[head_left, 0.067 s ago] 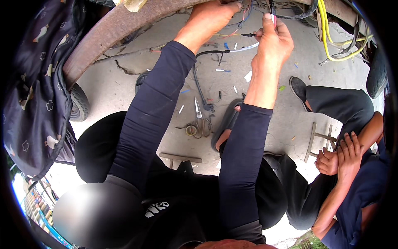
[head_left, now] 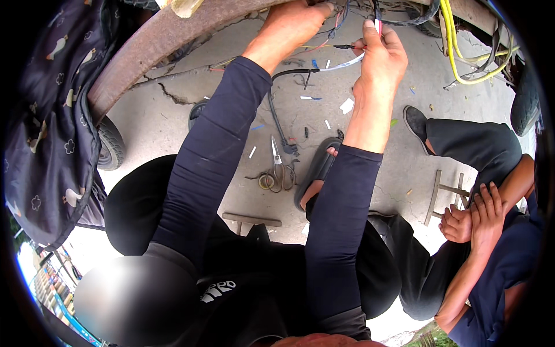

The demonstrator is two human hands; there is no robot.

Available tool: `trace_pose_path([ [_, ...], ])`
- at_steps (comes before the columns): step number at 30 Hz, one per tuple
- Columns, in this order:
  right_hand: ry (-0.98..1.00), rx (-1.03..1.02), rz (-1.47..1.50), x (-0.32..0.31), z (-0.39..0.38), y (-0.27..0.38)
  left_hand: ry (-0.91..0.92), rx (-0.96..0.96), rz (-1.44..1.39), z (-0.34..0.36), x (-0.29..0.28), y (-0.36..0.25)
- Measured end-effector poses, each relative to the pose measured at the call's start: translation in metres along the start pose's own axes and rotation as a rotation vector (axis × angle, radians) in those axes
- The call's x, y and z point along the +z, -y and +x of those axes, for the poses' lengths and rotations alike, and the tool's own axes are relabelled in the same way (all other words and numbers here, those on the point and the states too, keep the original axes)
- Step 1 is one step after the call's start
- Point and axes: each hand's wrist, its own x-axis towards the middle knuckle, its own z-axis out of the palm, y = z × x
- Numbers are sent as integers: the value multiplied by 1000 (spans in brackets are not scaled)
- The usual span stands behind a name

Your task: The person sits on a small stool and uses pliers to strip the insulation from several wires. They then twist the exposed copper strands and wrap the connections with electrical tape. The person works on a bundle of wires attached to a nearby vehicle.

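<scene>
At the top edge, under a rusty curved metal bar, my left hand is closed, its fingertips partly cut off. Thin red and blue wires hang just beside its thumb; what it pinches is hidden. My right hand has thumb and fingers closed on a black-sheathed cable with red and white wires showing at its end. A thin wire with a black sleeve reaches this hand's fingers. A white cable, joined to a black one, runs up to the same hand.
On the concrete lie scissors, a tape roll, a black plug and scattered white and blue scraps. A yellow cable loop hangs at upper right. Another person's clasped hands are at right, near a small stool.
My right hand has shifted very slightly left and up with the cable. The white cable and black-sleeved wire beside it have moved slightly. My left hand stays almost in place.
</scene>
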Motion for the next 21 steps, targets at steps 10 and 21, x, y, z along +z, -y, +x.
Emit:
trace_pose_path([
  [10, 140, -17, -148, -36, -15, 8, -104, 124, 350, -10, 10, -13],
  [21, 610, 622, -421, -124, -156, -124, -147, 409, 531, -80, -10, -22],
])
